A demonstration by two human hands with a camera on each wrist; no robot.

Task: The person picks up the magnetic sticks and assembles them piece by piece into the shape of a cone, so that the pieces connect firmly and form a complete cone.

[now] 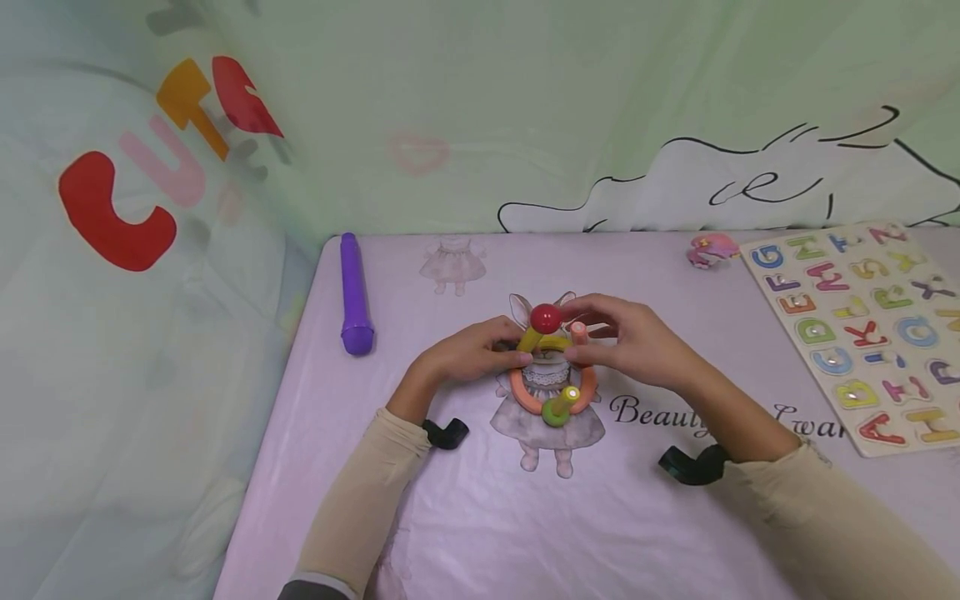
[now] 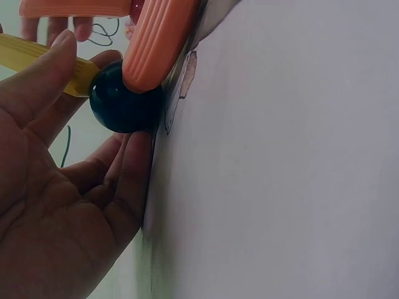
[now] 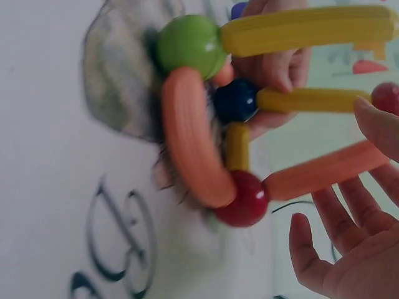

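A toy frame of curved orange and yellow sticks joined by balls (image 1: 517,392) stands on the table. Yellow sticks rise from its green ball (image 3: 190,47) and dark blue ball (image 2: 124,99), an orange stick (image 3: 324,171) from a red ball (image 3: 243,199). My left hand (image 1: 472,354) pinches the yellow stick (image 2: 78,78) just above the blue ball; another red ball (image 1: 546,318) caps that stick. Around the orange stick's upper end, my right hand (image 1: 630,342) has thumb and fingers apart. Its fingertips are close to the capping ball; contact is unclear.
A purple toy microphone (image 1: 356,296) lies at the back left. On the right are a wooden alphabet board (image 1: 825,333) and a small pink toy (image 1: 712,248). Printed cloth (image 1: 450,525) covers the table, with curtains behind and at left.
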